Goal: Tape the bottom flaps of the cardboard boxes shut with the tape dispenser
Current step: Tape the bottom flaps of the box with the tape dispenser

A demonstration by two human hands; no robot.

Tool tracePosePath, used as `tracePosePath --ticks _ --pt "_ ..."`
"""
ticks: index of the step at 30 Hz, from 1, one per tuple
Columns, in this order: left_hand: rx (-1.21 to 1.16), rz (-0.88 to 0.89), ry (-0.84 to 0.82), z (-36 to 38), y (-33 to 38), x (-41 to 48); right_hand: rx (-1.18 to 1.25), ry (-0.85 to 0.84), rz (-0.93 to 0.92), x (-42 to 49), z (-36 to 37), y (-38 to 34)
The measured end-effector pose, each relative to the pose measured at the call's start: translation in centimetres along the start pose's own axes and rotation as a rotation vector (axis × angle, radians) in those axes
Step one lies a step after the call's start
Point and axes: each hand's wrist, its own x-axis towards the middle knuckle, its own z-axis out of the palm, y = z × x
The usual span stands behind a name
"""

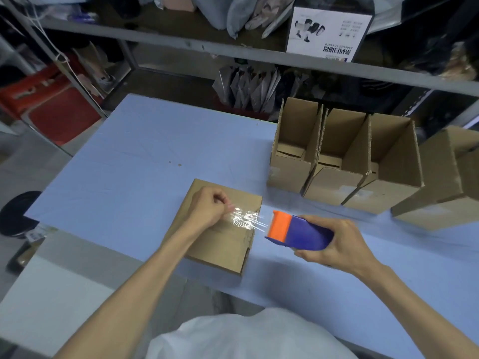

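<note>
R hand point(337, 244) grips dispenser point(303, 231), lying crosswise, nose left twd box point(215, 244), L hand point(207, 206) pinches tape point(246, 218)

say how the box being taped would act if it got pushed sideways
The box looks like thin cardboard, so probably light. It sits flat and low on the smooth blue table, so it would likely slide rather than tip. The left hand, holding tape against its top, probably steadies it.
</note>
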Motion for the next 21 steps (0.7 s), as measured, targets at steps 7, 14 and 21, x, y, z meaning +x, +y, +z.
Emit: tracePosePath --ticks 7,14,21 --pt "-0.019 0.008 -0.039 1.3 -1.9 -1.3 -0.143 -0.067 0.105 -0.9 0.4 1.2" --pt "0.094 0.059 0.052 2.2 -3.1 -2.2 -0.175 -0.098 0.144 -1.4 2.0 1.8" --pt "0.196 0.077 0.097 2.5 -3.5 -2.3 -0.205 -0.105 0.143 -1.2 2.9 1.8"
